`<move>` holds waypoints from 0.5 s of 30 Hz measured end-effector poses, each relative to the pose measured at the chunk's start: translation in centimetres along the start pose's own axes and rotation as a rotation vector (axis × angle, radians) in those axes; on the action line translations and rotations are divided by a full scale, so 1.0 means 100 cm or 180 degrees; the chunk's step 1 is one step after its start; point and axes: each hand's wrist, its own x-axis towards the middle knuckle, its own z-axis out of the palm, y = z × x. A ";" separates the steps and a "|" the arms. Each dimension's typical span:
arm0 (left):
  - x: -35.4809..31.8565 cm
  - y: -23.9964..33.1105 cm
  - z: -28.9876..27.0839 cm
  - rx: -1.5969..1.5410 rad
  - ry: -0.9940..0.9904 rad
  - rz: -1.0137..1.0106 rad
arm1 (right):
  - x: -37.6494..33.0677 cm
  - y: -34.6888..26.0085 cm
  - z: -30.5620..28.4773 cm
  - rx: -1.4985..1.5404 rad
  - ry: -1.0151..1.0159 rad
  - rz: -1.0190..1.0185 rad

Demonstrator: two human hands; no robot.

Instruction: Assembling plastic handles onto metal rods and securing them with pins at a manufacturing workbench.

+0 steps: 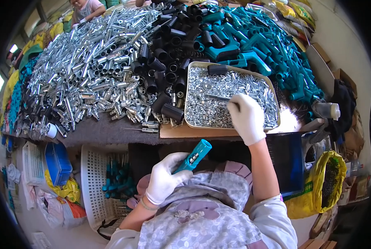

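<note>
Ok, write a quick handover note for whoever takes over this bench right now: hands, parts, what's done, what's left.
Left hand: gloved, gripping a teal handle above the lap, a metal piece showing in its open end.
Right hand: gloved, down in the metal tray of small silver parts, on a thin tool.
Parts: heaps of silver tubes, black sleeves and teal handles cover the table.
Done: some teal handles lie in the white basket by the left knee.
Left: the heaps are still large; the held handle is not yet in the basket.
</note>
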 end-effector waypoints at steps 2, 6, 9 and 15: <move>0.000 0.006 -0.001 -0.0310 -0.0023 -0.0303 | -0.005 -0.010 -0.011 0.0399 0.0275 0.0190; 0.000 0.007 -0.006 -0.1262 -0.0004 -0.0372 | -0.042 -0.058 -0.023 0.3164 -0.0498 0.1843; 0.001 0.009 0.000 -0.1567 0.0000 -0.0436 | -0.080 -0.072 -0.004 0.3739 -0.1186 0.2084; 0.000 -0.007 0.006 -0.1406 0.0248 -0.0146 | -0.105 -0.099 0.020 0.4072 -0.1015 0.2100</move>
